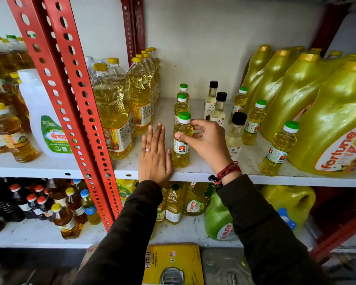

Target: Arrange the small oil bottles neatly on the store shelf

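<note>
Red slotted upright (78,112) bounds the bay. Left hand (155,159) lies flat, fingers together, on the shelf (193,175) just beside the front green-cap bottle (182,140), likely as a guide edge. Right hand (206,140) pinches that bottle's shoulder, lining it up with two more behind. Loose small bottles (253,122) farther right are unsorted.

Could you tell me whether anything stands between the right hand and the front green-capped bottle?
Nothing does: the right hand already grips the front green-capped bottle at its shoulder. The left hand lies flat on the shelf just beside it.
</note>
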{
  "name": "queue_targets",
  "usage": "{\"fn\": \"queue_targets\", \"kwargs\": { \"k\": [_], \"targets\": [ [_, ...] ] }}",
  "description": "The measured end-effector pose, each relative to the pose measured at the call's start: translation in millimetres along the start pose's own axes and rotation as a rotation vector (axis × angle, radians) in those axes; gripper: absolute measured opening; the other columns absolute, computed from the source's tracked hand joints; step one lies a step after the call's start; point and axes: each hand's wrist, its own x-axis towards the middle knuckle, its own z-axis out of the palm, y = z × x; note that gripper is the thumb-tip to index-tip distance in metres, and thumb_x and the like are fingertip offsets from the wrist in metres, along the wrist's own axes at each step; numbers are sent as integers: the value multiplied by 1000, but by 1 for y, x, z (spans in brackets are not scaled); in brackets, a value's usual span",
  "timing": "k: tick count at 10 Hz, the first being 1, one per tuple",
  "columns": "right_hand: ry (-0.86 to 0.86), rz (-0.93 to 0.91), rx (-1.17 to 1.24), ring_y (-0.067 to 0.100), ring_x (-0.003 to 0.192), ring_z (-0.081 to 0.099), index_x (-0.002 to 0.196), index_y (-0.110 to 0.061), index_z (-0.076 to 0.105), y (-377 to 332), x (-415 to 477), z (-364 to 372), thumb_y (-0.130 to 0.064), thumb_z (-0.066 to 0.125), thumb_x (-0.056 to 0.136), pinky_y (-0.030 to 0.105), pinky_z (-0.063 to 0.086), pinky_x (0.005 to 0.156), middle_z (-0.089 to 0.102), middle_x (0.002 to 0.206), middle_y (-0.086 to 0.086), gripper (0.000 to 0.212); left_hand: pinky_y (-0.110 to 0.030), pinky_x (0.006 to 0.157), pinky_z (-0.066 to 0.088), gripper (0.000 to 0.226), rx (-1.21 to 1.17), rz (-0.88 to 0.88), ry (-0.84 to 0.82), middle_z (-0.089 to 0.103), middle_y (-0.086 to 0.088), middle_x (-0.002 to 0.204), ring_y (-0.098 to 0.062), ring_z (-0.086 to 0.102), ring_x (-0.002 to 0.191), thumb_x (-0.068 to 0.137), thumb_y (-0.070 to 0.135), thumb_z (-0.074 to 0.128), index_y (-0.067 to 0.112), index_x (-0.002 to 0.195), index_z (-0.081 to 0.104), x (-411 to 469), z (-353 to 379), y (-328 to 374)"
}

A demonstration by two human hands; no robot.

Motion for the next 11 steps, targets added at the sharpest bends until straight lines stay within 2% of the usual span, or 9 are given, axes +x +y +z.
{"fn": "queue_targets", "kwargs": {
  "k": [1, 2, 4, 5, 6, 7, 9, 10, 11],
  "targets": [
    [1, -18, 20, -5, 84, 70, 110, -22, 75, 0, -7, -3, -35, 88, 71, 12, 55, 72, 77, 97, -7, 43, -35, 129, -9, 68, 3, -1, 4, 11, -10, 172, -25, 0, 160, 101, 32, 23, 5, 163, 18, 1, 1, -1],
    [-1, -19, 41, -9, 82, 69, 109, -21, 75, -2, -12, -3, -32, 88, 71, 7, 52, 68, 73, 90, -12, 42, -35, 129, -9, 68, 0, 1, 11, 11, -10, 172, -25, 1, 160, 101, 33, 23, 5, 163, 18, 1, 1, -2],
    [-2, -9, 27, 5, 92, 72, 109, -22, 75, -7, -14, -5, -34, 87, 72, 27, 60, 83, 78, 100, -5, 41, -36, 130, -7, 67, -1, 9, 17, 12, -10, 172, -24, 1, 161, 102, 31, 25, 5, 163, 18, 2, 4, -3],
    [-3, -8, 22, 5, 94, 71, 110, -21, 75, -8, -15, -6, -33, 87, 72, 23, 58, 82, 77, 99, -8, 41, -35, 130, -8, 67, 0, 8, 22, 12, -10, 172, -24, 0, 161, 102, 32, 25, 5, 163, 18, 2, 5, -4],
    [-2, -8, 31, -3, 90, 69, 110, -20, 74, -7, -15, -6, -32, 88, 71, 8, 53, 73, 74, 94, -11, 43, -36, 130, -7, 67, 5, 7, 21, 11, -10, 172, -24, 0, 161, 102, 32, 24, 5, 163, 18, 2, 5, -4],
    [1, 10, 46, -7, 87, 67, 110, -19, 74, -7, -15, -7, -32, 89, 69, 4, 51, 69, 73, 96, -9, 46, -36, 130, -7, 66, 5, 7, 24, 12, -9, 173, -24, 0, 161, 102, 32, 23, 5, 163, 18, 1, 5, -4],
    [-6, 2, -2, 6, 102, 69, 112, -22, 70, -8, -17, -7, -40, 88, 69, 18, 57, 82, 74, 112, -5, 50, -35, 129, -9, 65, -114, -1, 37, 14, -9, 172, -24, 1, 161, 101, 29, 26, 7, 162, 21, 1, 0, -4],
    [-25, -39, -53, 11, 116, 64, 125, -20, 64, -14, -20, -12, -47, 84, 72, 33, 54, 101, 70, 126, -2, 62, -41, 130, -6, 65, -257, -63, 85, 18, -11, 171, -26, 0, 161, 102, 31, 26, 5, 161, 23, 0, -13, 2],
    [59, -123, -95, 16, 128, 58, 137, -19, 55, -22, -23, -18, -51, 71, 85, 36, 49, 108, 62, 139, 3, 64, -44, 130, -4, 64, -291, -71, 194, 19, -11, 171, -27, 0, 161, 104, 33, 25, 4, 161, 24, 5, -28, 9]
  ]
}}
